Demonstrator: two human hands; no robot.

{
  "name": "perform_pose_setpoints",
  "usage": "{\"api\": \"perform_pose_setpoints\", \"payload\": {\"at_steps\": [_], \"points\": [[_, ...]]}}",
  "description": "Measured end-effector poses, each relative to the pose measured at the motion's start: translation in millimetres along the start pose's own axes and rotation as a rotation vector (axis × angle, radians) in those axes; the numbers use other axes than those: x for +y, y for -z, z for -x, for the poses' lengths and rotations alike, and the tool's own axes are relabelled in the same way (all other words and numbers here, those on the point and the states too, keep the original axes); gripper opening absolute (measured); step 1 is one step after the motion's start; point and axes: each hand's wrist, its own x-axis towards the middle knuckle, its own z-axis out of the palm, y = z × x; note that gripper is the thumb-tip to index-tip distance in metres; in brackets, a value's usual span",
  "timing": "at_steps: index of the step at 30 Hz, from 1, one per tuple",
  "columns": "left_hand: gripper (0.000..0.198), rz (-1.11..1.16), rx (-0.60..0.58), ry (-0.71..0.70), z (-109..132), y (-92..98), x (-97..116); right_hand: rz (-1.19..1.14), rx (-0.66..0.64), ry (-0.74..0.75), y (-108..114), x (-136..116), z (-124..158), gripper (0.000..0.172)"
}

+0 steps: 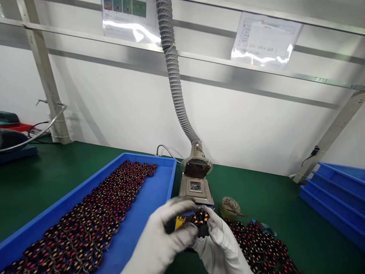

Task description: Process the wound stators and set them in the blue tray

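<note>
Both hands wear white gloves with darkened fingertips. Between them is a small round wound stator (201,219), black with copper-coloured coils. My left hand (168,232) pinches its left side between thumb and fingers. My right hand (221,238) is closed round its right side and underneath. Just beyond the hands stands a metal solder pot (196,188) with a square opening. A yellow label (180,222) shows partly behind my left hand. Many similar stators (259,247) lie on the table to the right of my right hand.
A long blue tray (155,190) at the left holds rows of stators (94,213). A grey hose (175,72) comes down to a hood above the pot. A small round tin (229,208) with a stick-like tool stands right of it. Stacked blue trays (336,198) sit far right.
</note>
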Motion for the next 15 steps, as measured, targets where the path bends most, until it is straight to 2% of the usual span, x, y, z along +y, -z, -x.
{"api": "perform_pose_setpoints", "payload": {"at_steps": [1, 2, 4, 7, 8, 9, 10, 13, 15], "points": [[0.015, 0.014, -0.060, 0.003, 0, -2.3, 0, -0.005, 0.012, 0.009, -2, -1, 0, 0.032], [0.013, 0.047, -0.069, -0.007, 0, -4.8, 0, -0.016, 0.019, 0.013, -4, -1, 1, 0.031], [0.014, 0.106, 0.030, -0.048, 1, -8.2, -1, -0.050, 0.010, -0.002, -8, -4, 5, 0.029], [0.012, 0.137, 0.257, -0.111, 1, -4.4, -3, -0.122, -0.035, -0.069, -12, -9, 12, 0.031], [0.011, 0.118, 0.299, -0.119, 1, -1.2, -3, -0.156, -0.049, -0.090, -12, -9, 14, 0.031], [0.010, 0.071, 0.292, -0.117, 1, 2.0, -3, -0.194, -0.062, -0.101, -12, -9, 15, 0.031], [0.013, -0.005, 0.234, -0.109, 1, 4.7, -4, -0.228, -0.071, -0.100, -11, -8, 14, 0.029], [0.045, -0.278, -0.096, -0.128, 2, 6.4, -5, -0.268, -0.072, -0.052, -7, -3, 11, 0.026], [0.046, -0.289, -0.231, -0.226, 1, 2.3, -7, -0.243, -0.062, -0.054, -4, 0, 10, 0.026]]}}
